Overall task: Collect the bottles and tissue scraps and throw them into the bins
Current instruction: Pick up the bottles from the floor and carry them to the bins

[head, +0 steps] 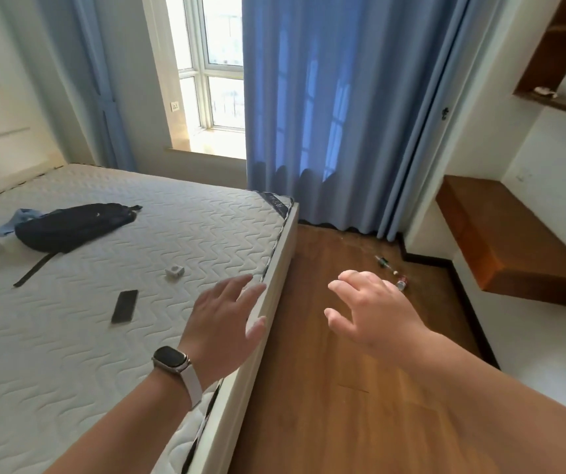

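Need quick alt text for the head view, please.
Both hands, left and right, reach forward open and empty. Small bottles lie on the wooden floor beyond the right hand; a mattress is at left.

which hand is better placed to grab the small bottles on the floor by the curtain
Probably the right hand: it is open over the wooden floor, on the same side as the small bottles. The left hand, also empty, hovers over the mattress edge, farther from them.

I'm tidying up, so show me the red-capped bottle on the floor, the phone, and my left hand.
red-capped bottle [401, 282], head view, on its body.
phone [124, 306], head view, screen centre.
left hand [225, 314], head view, back of hand.
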{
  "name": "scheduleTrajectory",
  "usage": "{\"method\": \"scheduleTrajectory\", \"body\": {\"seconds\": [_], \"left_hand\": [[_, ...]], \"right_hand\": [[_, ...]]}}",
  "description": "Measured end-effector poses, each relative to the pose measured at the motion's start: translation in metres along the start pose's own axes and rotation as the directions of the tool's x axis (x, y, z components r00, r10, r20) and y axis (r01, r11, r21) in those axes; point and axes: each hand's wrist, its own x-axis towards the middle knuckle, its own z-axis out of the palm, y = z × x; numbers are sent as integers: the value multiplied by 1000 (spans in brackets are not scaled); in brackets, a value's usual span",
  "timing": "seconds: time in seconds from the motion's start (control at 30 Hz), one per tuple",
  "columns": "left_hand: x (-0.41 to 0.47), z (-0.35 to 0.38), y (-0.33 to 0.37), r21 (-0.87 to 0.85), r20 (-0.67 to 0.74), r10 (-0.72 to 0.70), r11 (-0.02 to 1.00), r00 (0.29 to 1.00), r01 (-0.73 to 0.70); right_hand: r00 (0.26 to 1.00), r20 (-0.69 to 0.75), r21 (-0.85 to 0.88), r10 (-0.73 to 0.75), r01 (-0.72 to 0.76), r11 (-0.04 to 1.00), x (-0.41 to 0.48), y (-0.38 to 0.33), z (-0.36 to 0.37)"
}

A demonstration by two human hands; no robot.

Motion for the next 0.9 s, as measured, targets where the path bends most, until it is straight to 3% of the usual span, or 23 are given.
{"method": "scheduleTrajectory", "body": {"seconds": [0.33,0.9], "left_hand": [[115,71,26,-51,96,170,985,981,-166],[380,178,130,-33,113,251,968,961,-249]], "right_hand": [[984,-13,18,178,-177,984,54,90,27],[965,6,41,262,-262,964,196,342,52]]}}
